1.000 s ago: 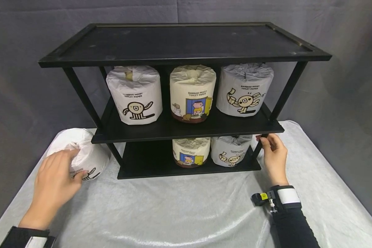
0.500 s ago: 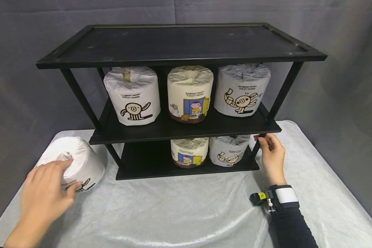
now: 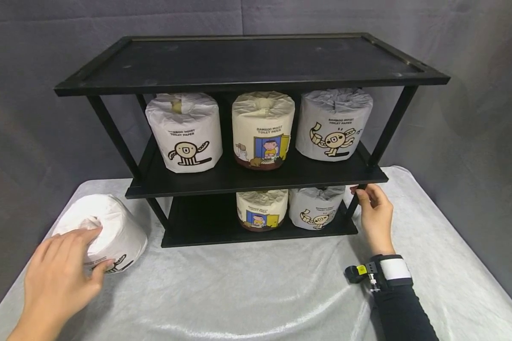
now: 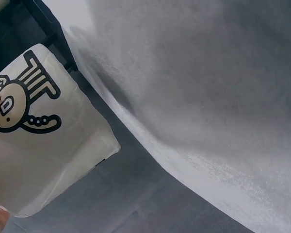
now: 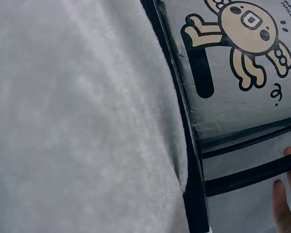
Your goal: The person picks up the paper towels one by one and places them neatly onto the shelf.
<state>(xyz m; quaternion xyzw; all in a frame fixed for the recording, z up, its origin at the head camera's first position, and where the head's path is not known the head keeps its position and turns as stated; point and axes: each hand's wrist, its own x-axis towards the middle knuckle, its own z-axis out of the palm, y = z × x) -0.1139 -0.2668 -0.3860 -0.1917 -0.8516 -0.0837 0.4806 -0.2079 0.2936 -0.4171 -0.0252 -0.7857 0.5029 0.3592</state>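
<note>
My left hand (image 3: 59,279) grips a white paper-wrapped toilet roll (image 3: 123,237) at the left of the head view, fingers over its top and thumb on its front. The roll tilts, and its printed cartoon figure shows large in the left wrist view. My right hand (image 3: 377,215) pinches the right front post (image 3: 353,204) of a black shelf (image 3: 256,187); in the right wrist view, thumb and fingers lie on either side of that post. Beside it on the lower board stands a grey-white toilet roll (image 3: 315,208), with a cream roll (image 3: 262,210) to its left.
On the middle board stand a white roll (image 3: 185,135), a cream roll (image 3: 262,130) and a grey-white roll (image 3: 334,125). The black top board (image 3: 256,61) overhangs them. A pale cloth (image 3: 239,293) covers the table, with a grey curtain (image 3: 473,118) behind.
My left hand has carried the white toilet roll away from the shelf's left side, leftward and closer to me. The right hand keeps its hold on the post.
</note>
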